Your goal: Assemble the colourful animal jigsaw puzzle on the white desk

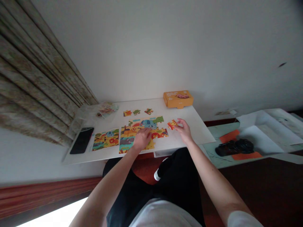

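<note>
A partly joined jigsaw puzzle [126, 142] with colourful animals lies on the white table. My left hand [142, 139] rests on its middle, fingers laid over the pieces and hiding some of them. To the right of the puzzle, my right hand [184, 130] pinches an orange and yellow puzzle piece [172, 125] between thumb and fingers, apart from the joined part. Three loose pieces, an orange one [127, 113], a green one [136, 112] and a multicoloured one [149, 111], lie behind the puzzle. Left of it is a picture card [105, 139] with matching animals.
A black phone [81, 140] lies at the table's left end, near a clear plastic bag [106, 109]. At the back right stands a yellow puzzle box [178, 99]. Beyond the table's right edge, a lower surface holds a black object [234, 147] and a white open box [267, 135].
</note>
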Demonstrator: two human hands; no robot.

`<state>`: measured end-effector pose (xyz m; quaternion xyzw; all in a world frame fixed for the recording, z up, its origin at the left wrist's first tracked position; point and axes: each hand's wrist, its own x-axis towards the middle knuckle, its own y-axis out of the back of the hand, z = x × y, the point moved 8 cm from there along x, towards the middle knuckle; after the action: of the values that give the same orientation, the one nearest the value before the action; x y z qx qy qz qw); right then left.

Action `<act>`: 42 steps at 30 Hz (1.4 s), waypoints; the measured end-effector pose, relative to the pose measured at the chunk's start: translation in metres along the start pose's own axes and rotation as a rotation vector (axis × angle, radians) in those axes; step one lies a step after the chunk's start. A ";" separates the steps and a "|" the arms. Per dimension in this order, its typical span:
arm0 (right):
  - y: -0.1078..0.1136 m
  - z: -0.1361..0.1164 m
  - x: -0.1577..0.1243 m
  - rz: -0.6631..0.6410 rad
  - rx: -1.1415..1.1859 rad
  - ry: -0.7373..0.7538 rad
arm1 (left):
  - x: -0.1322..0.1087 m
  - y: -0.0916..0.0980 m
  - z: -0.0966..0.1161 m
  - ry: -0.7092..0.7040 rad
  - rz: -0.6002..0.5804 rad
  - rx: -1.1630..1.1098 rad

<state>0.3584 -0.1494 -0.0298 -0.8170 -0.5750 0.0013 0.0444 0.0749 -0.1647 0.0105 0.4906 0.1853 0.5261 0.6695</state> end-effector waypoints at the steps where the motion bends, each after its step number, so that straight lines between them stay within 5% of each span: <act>1: -0.006 0.000 -0.005 -0.006 0.029 -0.015 | -0.001 -0.005 0.008 0.015 0.010 -0.063; 8: -0.044 -0.006 -0.036 -0.057 0.070 -0.003 | 0.000 -0.027 0.053 0.045 0.071 -0.129; 24: -0.061 -0.004 -0.071 -0.141 -0.013 -0.118 | -0.012 -0.010 0.054 -0.023 0.090 0.039; 34: -0.048 -0.004 -0.078 -0.140 -0.028 -0.175 | -0.032 0.002 -0.003 0.007 -0.128 0.239; 42: -0.049 -0.003 -0.077 -0.093 -0.120 -0.163 | -0.022 -0.007 -0.015 0.060 -0.130 0.259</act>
<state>0.2869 -0.2054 -0.0270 -0.7879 -0.6129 0.0314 -0.0515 0.0587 -0.1767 -0.0081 0.5440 0.3029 0.4676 0.6274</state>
